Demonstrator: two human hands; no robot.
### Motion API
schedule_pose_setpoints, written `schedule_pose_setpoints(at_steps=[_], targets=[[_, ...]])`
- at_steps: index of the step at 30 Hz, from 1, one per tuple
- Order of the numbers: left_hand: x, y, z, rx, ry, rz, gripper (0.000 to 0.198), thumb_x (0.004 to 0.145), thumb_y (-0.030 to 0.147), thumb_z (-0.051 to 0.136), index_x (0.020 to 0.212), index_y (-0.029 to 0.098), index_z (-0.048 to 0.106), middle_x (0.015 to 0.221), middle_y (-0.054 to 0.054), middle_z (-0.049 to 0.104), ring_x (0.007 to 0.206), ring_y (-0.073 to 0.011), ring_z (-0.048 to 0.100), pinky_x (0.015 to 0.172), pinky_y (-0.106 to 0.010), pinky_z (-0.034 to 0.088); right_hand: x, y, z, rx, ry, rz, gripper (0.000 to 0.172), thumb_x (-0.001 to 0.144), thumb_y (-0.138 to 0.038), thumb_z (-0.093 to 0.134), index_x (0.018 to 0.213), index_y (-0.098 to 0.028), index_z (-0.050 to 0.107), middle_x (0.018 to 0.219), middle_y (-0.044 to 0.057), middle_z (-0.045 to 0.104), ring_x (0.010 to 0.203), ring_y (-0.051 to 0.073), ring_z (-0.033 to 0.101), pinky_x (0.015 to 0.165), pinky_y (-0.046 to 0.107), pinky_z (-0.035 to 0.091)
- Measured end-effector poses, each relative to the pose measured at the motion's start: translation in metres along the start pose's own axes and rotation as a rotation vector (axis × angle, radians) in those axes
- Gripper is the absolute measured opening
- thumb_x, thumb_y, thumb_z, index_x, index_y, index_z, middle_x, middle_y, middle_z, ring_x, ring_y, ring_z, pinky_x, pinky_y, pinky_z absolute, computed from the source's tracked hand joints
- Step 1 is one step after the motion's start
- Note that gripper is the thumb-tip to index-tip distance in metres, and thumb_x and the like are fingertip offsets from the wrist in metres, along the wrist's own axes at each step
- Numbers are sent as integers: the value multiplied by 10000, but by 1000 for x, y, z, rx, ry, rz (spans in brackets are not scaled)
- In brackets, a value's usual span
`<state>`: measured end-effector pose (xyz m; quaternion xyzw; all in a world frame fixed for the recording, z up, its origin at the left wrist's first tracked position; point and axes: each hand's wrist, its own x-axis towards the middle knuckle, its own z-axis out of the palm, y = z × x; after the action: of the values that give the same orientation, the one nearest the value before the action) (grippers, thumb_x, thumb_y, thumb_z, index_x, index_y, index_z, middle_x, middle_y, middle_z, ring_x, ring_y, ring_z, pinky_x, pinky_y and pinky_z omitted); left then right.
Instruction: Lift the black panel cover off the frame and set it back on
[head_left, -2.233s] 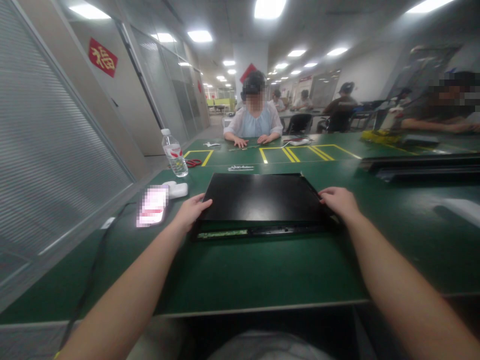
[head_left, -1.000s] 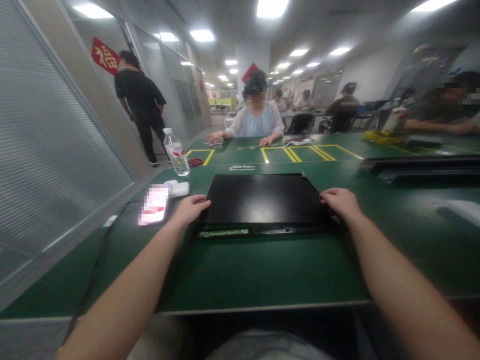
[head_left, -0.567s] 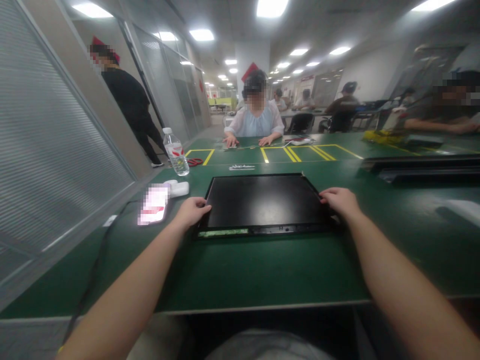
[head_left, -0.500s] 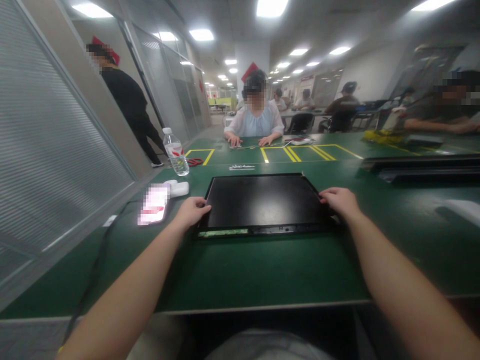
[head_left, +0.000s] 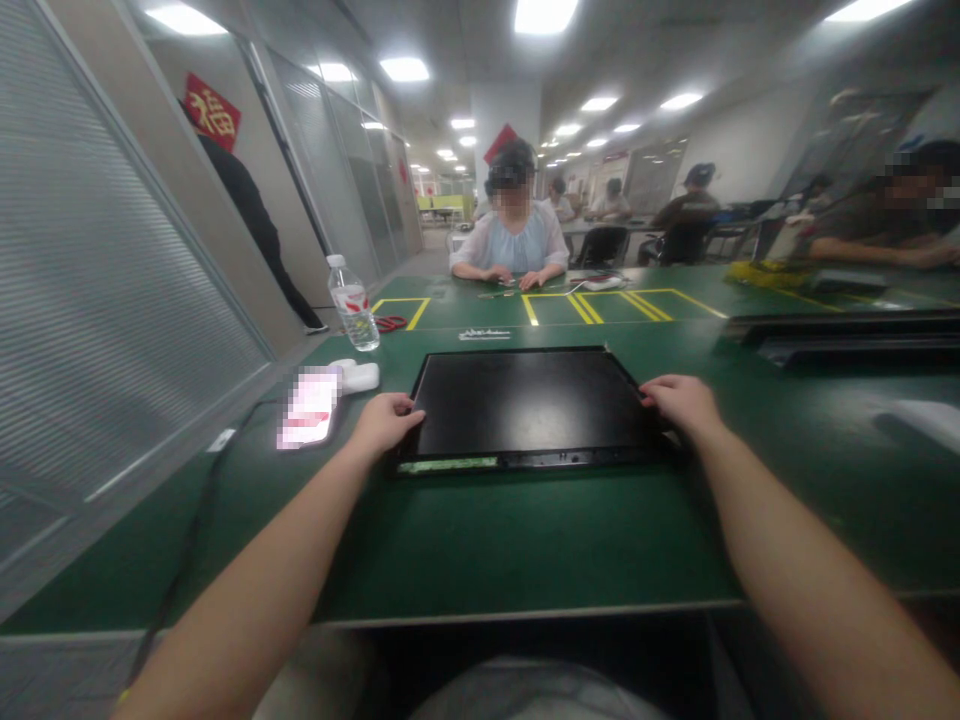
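Observation:
A flat black screen panel [head_left: 525, 400] in a thin black frame lies on the green table [head_left: 525, 550], with a green strip along its near edge at the left. My left hand [head_left: 386, 425] grips the panel's left edge, the thumb on top and the fingers at the side. At the opposite edge my right hand [head_left: 681, 405] pinches the frame between thumb and fingers. The undersides of the panel and some fingertips are hidden.
Left of the panel are a lit phone [head_left: 309, 408], a white case [head_left: 358, 377], a water bottle [head_left: 352, 305] and red scissors [head_left: 390, 324]. Dark long parts [head_left: 840, 335] lie at the right. A person [head_left: 514, 235] sits across the table.
Both my hands and the panel have stayed nearly still. The walking person at the left has moved further left behind the partition. The hands of the person opposite have come closer together.

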<state>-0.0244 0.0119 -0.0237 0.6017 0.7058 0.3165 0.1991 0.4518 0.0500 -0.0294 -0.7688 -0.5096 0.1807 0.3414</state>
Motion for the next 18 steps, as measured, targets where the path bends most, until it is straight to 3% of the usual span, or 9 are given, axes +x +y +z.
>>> schedule_pose_setpoints(at_steps=[7, 14, 18], targets=[[3, -6, 7, -105, 69, -69, 217, 622, 337, 812, 752, 194, 712, 931, -96, 795, 927, -285, 733, 795, -343, 547, 1, 1, 0, 10, -3, 5, 237, 737, -293, 640, 878, -189, 800, 758, 69, 770, 694, 218, 683, 718, 336, 539], [4, -12, 9, -166, 64, -92, 265, 613, 339, 835, 773, 173, 705, 934, -107, 777, 874, -262, 732, 675, -305, 533, -4, -4, -2, -9, 1, -2, 225, 757, -286, 639, 881, -196, 803, 770, 59, 773, 701, 213, 683, 735, 332, 530], [5, -13, 10, -156, 69, -97, 238, 626, 302, 819, 782, 171, 694, 939, -112, 766, 870, -257, 725, 687, -308, 530, -6, -5, -2, -20, 13, -6, 224, 759, -276, 632, 876, -193, 804, 774, 62, 774, 705, 214, 686, 730, 328, 528]])
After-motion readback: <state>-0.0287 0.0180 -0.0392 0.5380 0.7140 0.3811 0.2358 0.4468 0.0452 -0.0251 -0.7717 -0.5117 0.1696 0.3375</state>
